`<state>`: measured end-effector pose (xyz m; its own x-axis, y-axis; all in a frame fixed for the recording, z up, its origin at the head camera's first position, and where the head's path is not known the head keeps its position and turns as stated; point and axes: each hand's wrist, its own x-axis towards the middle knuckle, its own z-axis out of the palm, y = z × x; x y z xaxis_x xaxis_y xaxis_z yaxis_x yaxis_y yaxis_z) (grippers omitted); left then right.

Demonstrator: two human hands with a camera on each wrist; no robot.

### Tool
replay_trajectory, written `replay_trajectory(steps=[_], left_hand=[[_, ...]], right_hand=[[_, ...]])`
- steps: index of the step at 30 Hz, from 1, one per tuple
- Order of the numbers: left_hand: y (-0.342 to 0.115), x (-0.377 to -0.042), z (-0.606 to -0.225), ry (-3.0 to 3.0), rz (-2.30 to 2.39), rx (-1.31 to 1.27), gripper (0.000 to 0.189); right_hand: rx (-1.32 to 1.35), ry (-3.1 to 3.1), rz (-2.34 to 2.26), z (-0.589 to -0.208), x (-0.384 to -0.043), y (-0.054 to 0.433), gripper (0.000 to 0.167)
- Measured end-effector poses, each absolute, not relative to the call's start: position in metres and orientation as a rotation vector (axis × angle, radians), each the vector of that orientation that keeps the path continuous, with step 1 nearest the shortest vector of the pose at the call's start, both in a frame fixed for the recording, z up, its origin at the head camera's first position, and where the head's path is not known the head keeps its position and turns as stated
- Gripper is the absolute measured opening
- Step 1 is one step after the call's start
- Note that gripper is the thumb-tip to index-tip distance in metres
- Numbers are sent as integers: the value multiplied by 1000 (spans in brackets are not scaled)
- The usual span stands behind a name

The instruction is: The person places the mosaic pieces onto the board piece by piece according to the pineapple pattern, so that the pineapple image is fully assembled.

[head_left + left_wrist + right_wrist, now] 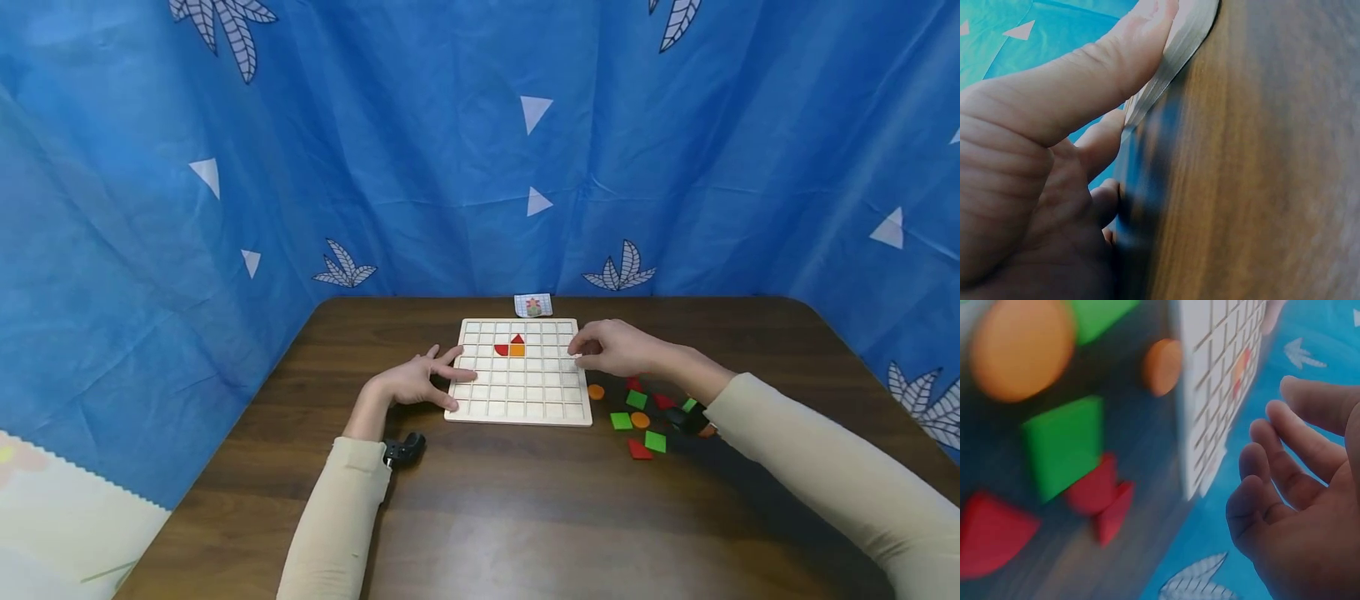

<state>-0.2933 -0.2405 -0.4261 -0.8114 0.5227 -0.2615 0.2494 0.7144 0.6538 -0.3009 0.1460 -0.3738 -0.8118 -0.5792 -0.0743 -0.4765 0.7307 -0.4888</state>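
A white gridded board (525, 392) lies on the table, holding a red triangle (517, 339), a red quarter-circle (501, 350) and an orange square (517, 351) in its upper part. My left hand (412, 379) rests at the board's left edge, fingers spread over the rim; its thumb (1104, 69) touches the edge in the left wrist view. Over the board's right edge hovers my right hand (618, 348), its fingers loosely bent. In the right wrist view a gap shows between its thumb and fingers (1297, 440), with nothing seen there.
Loose pieces lie right of the board: green squares (656, 442), orange discs (640, 420) and red pieces (640, 450), some partly under the right forearm. A small pattern card (533, 306) sits behind the board. A blue curtain (465, 167) hangs beyond the wooden table (510, 517).
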Motion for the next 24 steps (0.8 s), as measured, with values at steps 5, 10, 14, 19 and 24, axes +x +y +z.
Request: replay_trajectory(steps=[5, 10, 14, 19, 24], left_hand=[[-242, -294, -427, 2495, 866, 600, 63], [-241, -294, -428, 2483, 860, 610, 63], [-242, -294, -428, 2478, 865, 615, 63], [-244, -293, -426, 2485, 868, 600, 64], [-243, -293, -426, 2477, 872, 608, 64]], right_hand=[[-829, 2727, -685, -376, -292, 175, 23], [-825, 2730, -683, -374, -280, 196, 24], [-793, 2716, -705, -373, -271, 208, 24], [-751, 2700, -715, -376, -262, 220, 25], [-748, 2725, -699, -379, -252, 237, 26]])
